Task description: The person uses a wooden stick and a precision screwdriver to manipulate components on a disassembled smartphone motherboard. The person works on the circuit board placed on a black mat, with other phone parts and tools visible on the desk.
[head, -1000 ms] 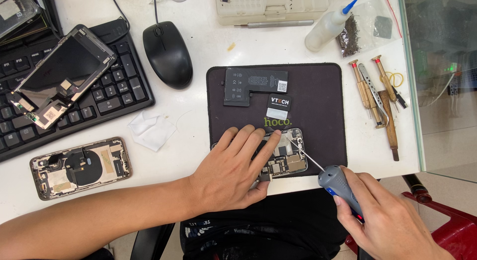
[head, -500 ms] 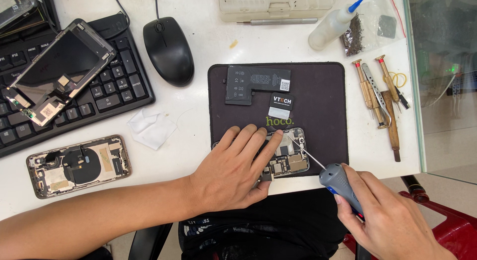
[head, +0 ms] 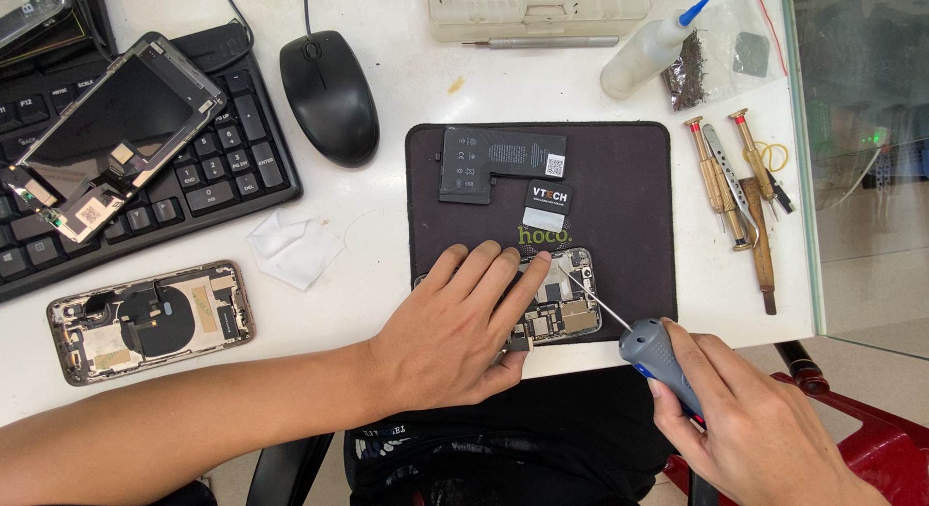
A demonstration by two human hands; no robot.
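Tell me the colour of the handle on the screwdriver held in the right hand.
Grey with a blue band, on the screwdriver in the right hand; head view.

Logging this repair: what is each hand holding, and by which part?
Right hand holds a screwdriver by its grey handle; left hand presses flat on the opened phone.

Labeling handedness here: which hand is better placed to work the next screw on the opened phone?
Right. The right hand already grips the screwdriver, its tip on the opened phone. The left hand lies flat on the phone, pinning it to the mat, so it likely should stay.
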